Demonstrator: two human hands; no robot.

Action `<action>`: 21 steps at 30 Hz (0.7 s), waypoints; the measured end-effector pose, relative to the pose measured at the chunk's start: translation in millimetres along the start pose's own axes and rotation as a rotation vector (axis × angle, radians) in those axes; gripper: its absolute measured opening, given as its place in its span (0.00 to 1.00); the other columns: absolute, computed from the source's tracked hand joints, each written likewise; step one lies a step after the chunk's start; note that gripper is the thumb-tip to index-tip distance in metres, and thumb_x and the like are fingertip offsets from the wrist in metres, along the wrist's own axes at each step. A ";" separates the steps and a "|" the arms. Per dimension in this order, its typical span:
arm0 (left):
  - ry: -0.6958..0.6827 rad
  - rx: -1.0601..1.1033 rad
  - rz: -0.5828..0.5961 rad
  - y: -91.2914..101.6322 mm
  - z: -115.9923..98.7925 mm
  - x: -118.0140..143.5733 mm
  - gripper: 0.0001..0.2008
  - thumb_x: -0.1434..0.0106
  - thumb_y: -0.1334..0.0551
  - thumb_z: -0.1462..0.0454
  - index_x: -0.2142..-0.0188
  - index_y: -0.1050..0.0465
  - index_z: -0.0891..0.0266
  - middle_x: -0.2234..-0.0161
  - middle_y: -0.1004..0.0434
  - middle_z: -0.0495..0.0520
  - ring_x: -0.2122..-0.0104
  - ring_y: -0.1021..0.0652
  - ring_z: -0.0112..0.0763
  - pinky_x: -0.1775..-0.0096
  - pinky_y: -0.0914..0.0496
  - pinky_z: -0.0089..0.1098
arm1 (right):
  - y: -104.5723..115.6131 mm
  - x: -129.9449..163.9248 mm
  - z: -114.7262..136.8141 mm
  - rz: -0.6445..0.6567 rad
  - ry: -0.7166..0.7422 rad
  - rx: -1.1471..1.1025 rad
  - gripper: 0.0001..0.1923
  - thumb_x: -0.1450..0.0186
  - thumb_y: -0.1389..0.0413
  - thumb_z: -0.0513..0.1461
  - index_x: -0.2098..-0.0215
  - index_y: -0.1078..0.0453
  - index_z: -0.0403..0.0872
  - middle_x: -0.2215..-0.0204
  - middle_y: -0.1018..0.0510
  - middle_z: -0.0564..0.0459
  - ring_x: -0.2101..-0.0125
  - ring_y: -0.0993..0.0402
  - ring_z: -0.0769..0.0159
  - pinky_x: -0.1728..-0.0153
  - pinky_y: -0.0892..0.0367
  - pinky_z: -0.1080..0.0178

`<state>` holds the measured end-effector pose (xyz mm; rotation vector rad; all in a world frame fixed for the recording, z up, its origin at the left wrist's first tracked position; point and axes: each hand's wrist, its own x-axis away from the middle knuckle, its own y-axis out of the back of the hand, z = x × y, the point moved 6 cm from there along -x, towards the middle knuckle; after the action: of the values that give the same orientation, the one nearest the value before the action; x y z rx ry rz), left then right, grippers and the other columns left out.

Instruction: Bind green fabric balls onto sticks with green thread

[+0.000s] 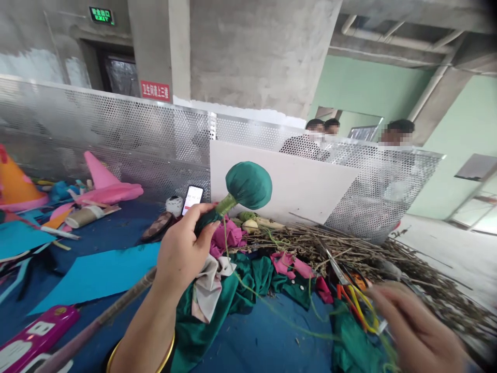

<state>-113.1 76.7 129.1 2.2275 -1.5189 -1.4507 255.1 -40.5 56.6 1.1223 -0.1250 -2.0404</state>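
A ball of green satin cloth tops a long brown stick, its neck wound with light green yarn. My left hand is closed round the gathered cloth just below that winding; the stick slants down to the lower left behind my wrist. From the neck the yarn droops across the table towards my right hand, which is blurred, with curled fingers that appear to pinch the strand. Just left of these fingers lie scissors with orange and yellow handles, blades apart.
On the blue table lie green cloth, pink scraps, dry twigs, blue sheets, a purple case and a phone. A perforated metal screen edges the back; several people are beyond it.
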 end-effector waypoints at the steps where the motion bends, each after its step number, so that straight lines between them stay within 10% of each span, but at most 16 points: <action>1: -0.007 0.011 0.014 -2.3 -1.5 0.3 0.15 0.37 0.44 0.57 0.52 0.30 0.57 0.60 0.19 0.54 0.62 0.20 0.40 0.64 0.29 0.32 | -19.3 -7.1 -7.2 0.066 -0.002 -0.016 0.14 0.36 0.44 0.49 0.68 0.28 0.47 0.68 0.24 0.49 0.68 0.26 0.61 0.70 0.30 0.63; 6: 0.013 0.074 0.144 -17.4 -10.4 4.7 0.14 0.36 0.44 0.57 0.52 0.31 0.56 0.59 0.20 0.52 0.66 0.20 0.37 0.64 0.29 0.32 | -91.9 -38.3 -41.0 0.424 -0.070 0.237 0.13 0.36 0.49 0.45 0.67 0.26 0.47 0.74 0.21 0.48 0.72 0.24 0.58 0.71 0.32 0.61; 11: 0.044 0.173 0.312 -36.1 -26.5 13.3 0.12 0.35 0.44 0.59 0.54 0.30 0.55 0.61 0.20 0.51 0.67 0.21 0.36 0.67 0.29 0.31 | -70.3 -47.8 -18.6 0.325 -0.104 0.896 0.16 0.35 0.50 0.49 0.64 0.26 0.49 0.83 0.24 0.49 0.80 0.25 0.54 0.82 0.44 0.63; 15: -0.005 0.248 0.416 -52.8 -44.2 24.1 0.12 0.36 0.43 0.61 0.53 0.30 0.54 0.54 0.22 0.52 0.54 0.23 0.40 0.57 0.29 0.34 | -61.5 -38.7 33.1 0.070 0.101 0.480 0.17 0.33 0.52 0.50 0.63 0.26 0.50 0.69 0.20 0.48 0.76 0.23 0.61 0.79 0.37 0.65; 21: 0.007 0.281 0.531 -72.7 -60.8 40.5 0.12 0.36 0.43 0.60 0.53 0.31 0.52 0.55 0.22 0.51 0.54 0.24 0.43 0.55 0.30 0.36 | -118.0 -19.1 31.5 0.395 0.053 -0.148 0.13 0.34 0.47 0.46 0.63 0.24 0.48 0.66 0.19 0.48 0.63 0.23 0.58 0.63 0.30 0.63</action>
<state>-16.8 57.8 97.8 1.7277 -2.2032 -1.1201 167.6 44.8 38.0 0.9716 -0.1528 -1.6404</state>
